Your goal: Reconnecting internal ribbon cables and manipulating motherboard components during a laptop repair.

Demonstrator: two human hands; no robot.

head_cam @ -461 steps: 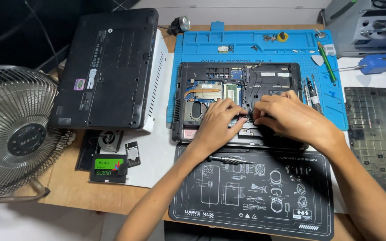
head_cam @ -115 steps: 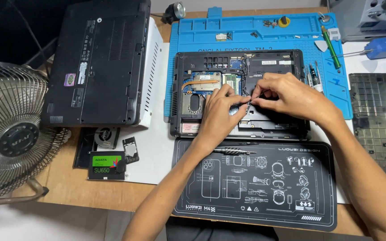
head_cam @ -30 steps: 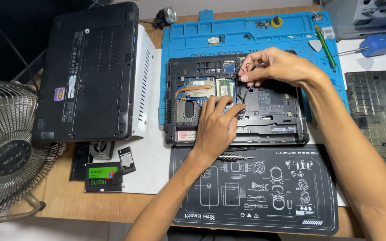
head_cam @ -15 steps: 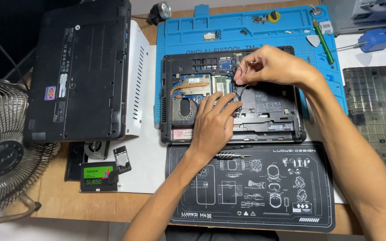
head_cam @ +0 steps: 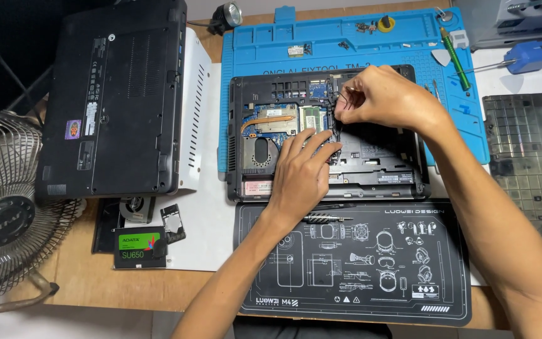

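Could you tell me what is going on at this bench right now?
A person is working on an opened laptop lying bottom-up on a blue repair mat. The left hand rests flat on its internals near the copper heat pipe, while the right hand pinches thin black wires by the upper middle. A small screwdriver lies on the black mat in front. A second closed laptop and a fan sit to the left.

Bare left hand [head_cam: 299,179] and right hand [head_cam: 381,97], no sleeves
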